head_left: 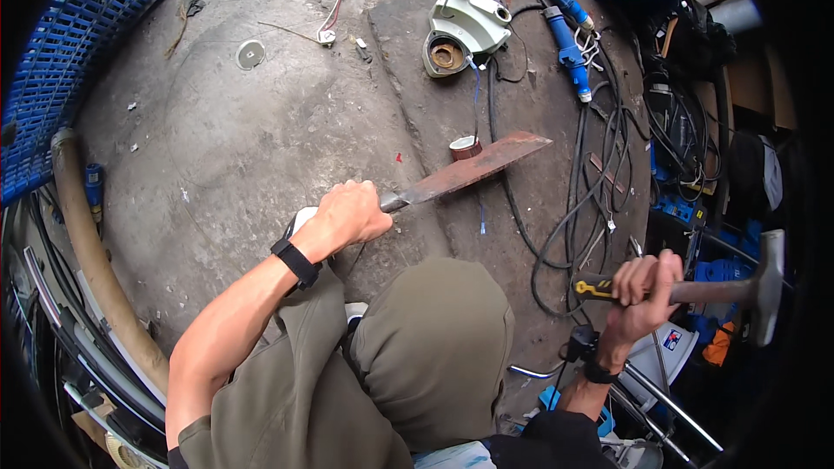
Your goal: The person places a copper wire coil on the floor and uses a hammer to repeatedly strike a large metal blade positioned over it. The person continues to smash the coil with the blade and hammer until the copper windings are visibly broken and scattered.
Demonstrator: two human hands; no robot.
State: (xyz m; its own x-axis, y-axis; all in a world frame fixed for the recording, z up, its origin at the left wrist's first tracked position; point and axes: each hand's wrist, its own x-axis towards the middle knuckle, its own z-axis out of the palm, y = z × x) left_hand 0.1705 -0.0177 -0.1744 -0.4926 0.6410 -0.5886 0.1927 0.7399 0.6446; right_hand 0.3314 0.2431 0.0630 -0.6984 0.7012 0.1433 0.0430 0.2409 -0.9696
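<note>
My left hand (349, 214) is closed around the dark handle of a machete-like knife (476, 167). Its wide, rusty blade points right and slightly away from me. A short reddish-brown cylindrical part (466, 149) with a pale rim stands against the blade's far side; whether they touch I cannot tell. Raised at the right, my right hand (641, 291) grips a hammer (717, 293) by its black and yellow handle, the steel head out to the right. Farther off lies a pale machine housing (469, 28) with a round opening and brown parts inside.
Black cables (573, 208) and blue plug connectors (566, 54) lie along the right. Blue crates (82, 43) stand far left and far right. A tan tube (109, 282) runs down the left. The concrete floor (261, 130) carries a small metal disc (250, 55) and loose wires.
</note>
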